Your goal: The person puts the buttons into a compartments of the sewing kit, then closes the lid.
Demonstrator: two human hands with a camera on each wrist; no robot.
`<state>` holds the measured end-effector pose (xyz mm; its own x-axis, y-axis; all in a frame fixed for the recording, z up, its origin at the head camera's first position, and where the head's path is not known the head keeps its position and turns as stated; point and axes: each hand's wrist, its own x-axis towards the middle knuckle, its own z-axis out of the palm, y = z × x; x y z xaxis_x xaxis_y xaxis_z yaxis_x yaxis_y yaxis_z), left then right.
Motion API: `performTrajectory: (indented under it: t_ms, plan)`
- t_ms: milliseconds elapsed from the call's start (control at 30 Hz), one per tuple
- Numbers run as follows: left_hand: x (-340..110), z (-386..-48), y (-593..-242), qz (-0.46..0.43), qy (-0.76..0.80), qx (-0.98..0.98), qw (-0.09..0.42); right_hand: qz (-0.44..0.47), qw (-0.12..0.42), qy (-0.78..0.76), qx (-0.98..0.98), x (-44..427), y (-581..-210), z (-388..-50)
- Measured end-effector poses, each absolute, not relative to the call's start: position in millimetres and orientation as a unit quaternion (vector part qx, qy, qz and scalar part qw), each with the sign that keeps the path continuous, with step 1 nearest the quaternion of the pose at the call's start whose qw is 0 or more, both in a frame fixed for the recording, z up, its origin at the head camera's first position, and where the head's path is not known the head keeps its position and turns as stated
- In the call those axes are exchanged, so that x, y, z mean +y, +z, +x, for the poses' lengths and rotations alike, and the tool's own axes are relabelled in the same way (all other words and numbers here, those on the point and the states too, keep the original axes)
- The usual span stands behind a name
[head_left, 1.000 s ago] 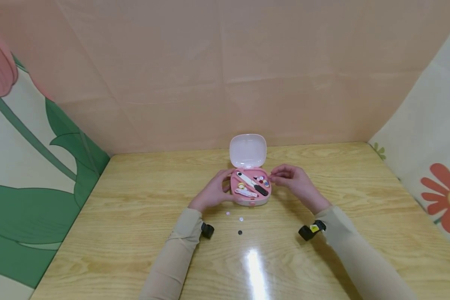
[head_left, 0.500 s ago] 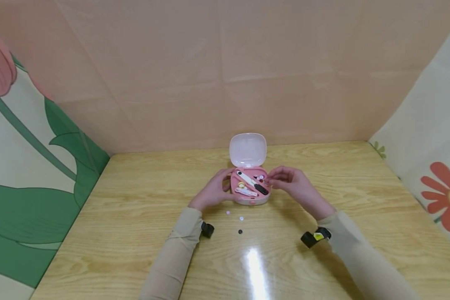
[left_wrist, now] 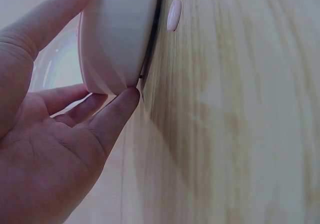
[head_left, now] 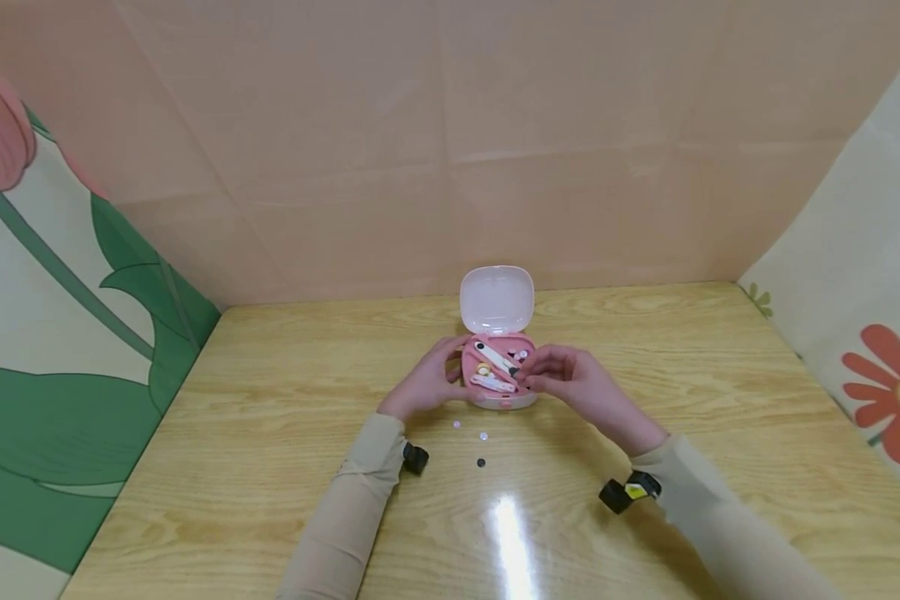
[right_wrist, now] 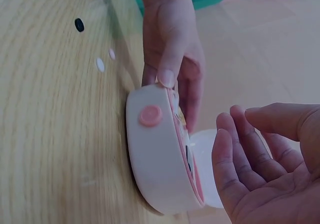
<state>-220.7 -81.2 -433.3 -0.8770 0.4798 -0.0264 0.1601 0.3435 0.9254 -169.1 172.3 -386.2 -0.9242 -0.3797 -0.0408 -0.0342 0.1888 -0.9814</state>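
Observation:
A small pink and white box (head_left: pixel 487 401) stands on the table with its clear lid (head_left: pixel 497 300) raised. My left hand (head_left: pixel 426 385) grips the box's left side, thumb at the front and fingers round the side, as the left wrist view also shows. Above the box's right part hovers my right hand (head_left: pixel 570 379), fingers loosely bent. In the right wrist view, thumb and fingertips of the right hand (right_wrist: pixel 265 159) come close together, with nothing visible between them. Inside the box lies a long white tool (head_left: pixel 493 357), its dark end partly covered by the right hand, with buttons (head_left: pixel 522 355) behind it.
In front of the box lie a black button (head_left: pixel 482 462), a white button (head_left: pixel 483 436) and a pinkish button (head_left: pixel 457 424). A round pink catch (right_wrist: pixel 150 115) sits on the box's front wall. A cloth backdrop (head_left: pixel 345 208) rises behind the wooden table (head_left: pixel 285 417).
My right hand has moved from the box's right edge leftward and toward the front, over the tool's dark end. The left hand and the box stay in place.

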Motion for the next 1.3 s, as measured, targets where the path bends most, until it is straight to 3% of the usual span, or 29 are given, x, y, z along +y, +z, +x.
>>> performTrajectory:
  t_ms: [333,967,1300]
  plan:
    - [-82,-223,-437,0.21,0.543,0.8,0.143,-0.191,0.15,-0.634,0.735,159,-401,-162]
    - [-83,-221,-435,0.214,0.537,0.804,0.139,-0.224,0.206,-0.628,0.716,140,-424,-152]
    - [-82,-221,-436,0.225,0.55,0.793,0.134,-0.233,0.206,-0.601,0.736,135,-434,-149]
